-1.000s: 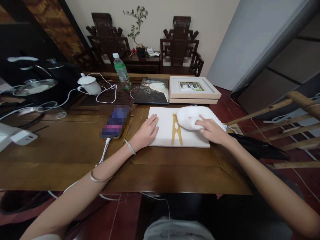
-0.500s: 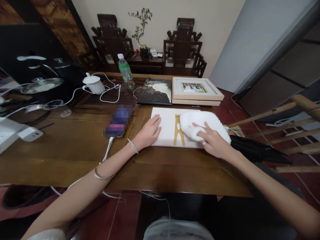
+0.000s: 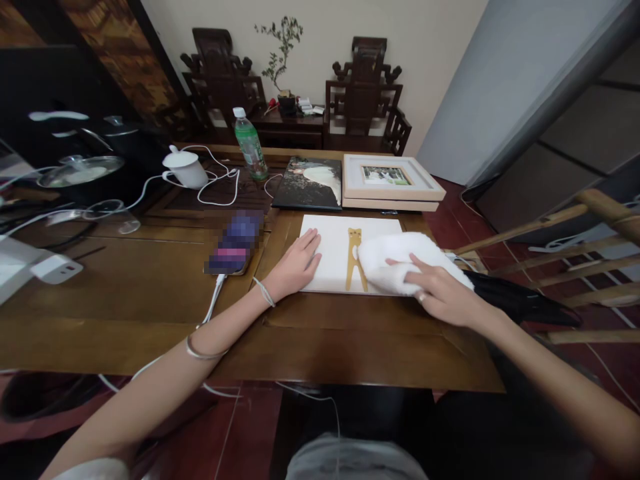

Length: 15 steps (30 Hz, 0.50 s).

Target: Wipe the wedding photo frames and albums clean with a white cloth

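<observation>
A white canvas panel [image 3: 333, 257] with a tan long-legged cat picture [image 3: 354, 260] lies flat on the wooden table [image 3: 150, 300]. My left hand [image 3: 296, 262] rests flat on the panel's left edge, fingers stretched out. My right hand [image 3: 440, 293] presses down on a fluffy white cloth [image 3: 400, 257] that covers the panel's right part, near its front edge; the fingers lie over the cloth.
Behind the panel lie a dark photo print [image 3: 311, 183] and a framed picture [image 3: 390, 179]. A green bottle [image 3: 249, 145], a white cup [image 3: 185, 168], white cables and a blurred phone [image 3: 234, 241] sit to the left. A black object [image 3: 520, 303] lies right.
My right hand has dragged the white cloth from the panel's far right part toward its front edge, uncovering the cat's head. My left hand has stayed on the left edge.
</observation>
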{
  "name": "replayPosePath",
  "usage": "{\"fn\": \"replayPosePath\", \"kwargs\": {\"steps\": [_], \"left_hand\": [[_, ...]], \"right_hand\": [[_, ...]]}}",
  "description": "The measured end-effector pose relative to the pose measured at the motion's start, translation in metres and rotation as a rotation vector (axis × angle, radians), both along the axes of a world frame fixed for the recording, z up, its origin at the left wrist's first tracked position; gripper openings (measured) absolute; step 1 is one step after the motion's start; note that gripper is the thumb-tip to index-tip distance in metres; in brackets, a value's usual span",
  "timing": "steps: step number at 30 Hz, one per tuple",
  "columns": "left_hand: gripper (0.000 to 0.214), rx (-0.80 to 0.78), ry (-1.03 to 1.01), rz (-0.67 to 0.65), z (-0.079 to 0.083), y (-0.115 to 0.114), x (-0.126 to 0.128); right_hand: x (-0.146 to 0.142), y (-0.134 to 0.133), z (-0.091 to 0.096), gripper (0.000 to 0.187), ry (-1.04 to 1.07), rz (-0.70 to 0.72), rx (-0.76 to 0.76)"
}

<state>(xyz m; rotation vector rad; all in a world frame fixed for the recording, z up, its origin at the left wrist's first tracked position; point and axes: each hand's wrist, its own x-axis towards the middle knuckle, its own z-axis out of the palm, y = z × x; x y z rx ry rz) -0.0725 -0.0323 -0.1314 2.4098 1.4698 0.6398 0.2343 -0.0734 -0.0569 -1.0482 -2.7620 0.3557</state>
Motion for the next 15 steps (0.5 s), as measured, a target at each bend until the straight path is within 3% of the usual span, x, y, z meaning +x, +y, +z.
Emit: {"fn": "replayPosePath", "kwargs": {"steps": [6, 9, 12, 15], "left_hand": [[0.051, -0.006, -0.003, 0.000, 0.000, 0.001, 0.000], [0.051, -0.001, -0.006, -0.005, 0.000, 0.001, 0.000], [0.050, 0.006, -0.017, -0.010, -0.001, 0.001, -0.001], [0.050, 0.005, -0.018, -0.012, -0.001, 0.001, -0.001]], "right_hand": [[-0.005, 0.080, -0.008, 0.016, 0.019, -0.090, 0.081], [-0.009, 0.104, -0.011, 0.016, 0.060, -0.166, 0.083], [-0.015, 0.104, -0.017, 0.024, 0.092, -0.221, 0.103], [-0.021, 0.079, -0.023, 0.033, 0.061, -0.235, 0.167]]}}
